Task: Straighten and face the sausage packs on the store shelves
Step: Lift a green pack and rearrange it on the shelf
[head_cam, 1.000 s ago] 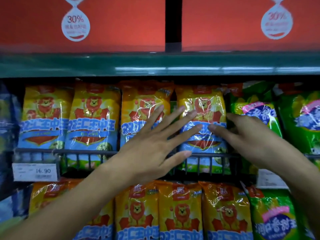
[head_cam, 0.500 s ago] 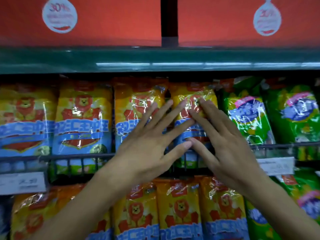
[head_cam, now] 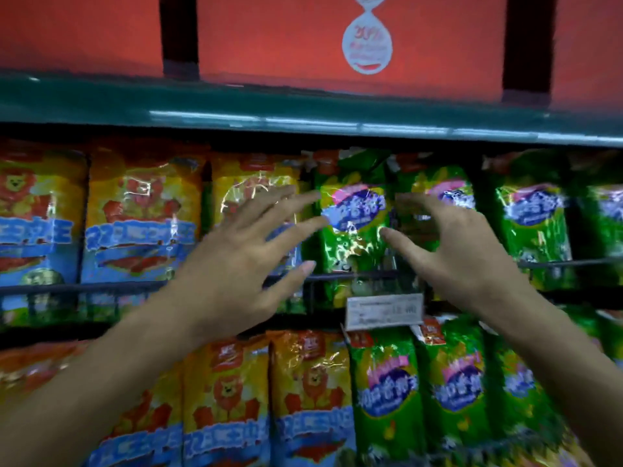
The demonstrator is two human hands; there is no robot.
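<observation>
Yellow sausage packs with a lion picture (head_cam: 141, 220) stand in a row on the middle shelf, green sausage packs (head_cam: 354, 224) to their right. My left hand (head_cam: 242, 257) is spread with straight fingers in front of the rightmost yellow pack (head_cam: 242, 183), its fingertips reaching the first green pack. My right hand (head_cam: 455, 251) hovers with fingers loosely bent in front of the second green pack (head_cam: 438, 183), thumb pointing left toward the first green pack. Neither hand holds a pack. The frame is blurred.
A black wire rail (head_cam: 101, 288) fronts the middle shelf, with a price tag (head_cam: 384, 310) clipped on it. Below stand more yellow packs (head_cam: 229, 392) and green packs (head_cam: 391, 389). A green shelf edge (head_cam: 303, 112) and red boxes (head_cam: 269, 38) run above.
Both hands have left the rightmost yellow pack and shifted right to the green packs. They have spread apart, and the view has swung right.
</observation>
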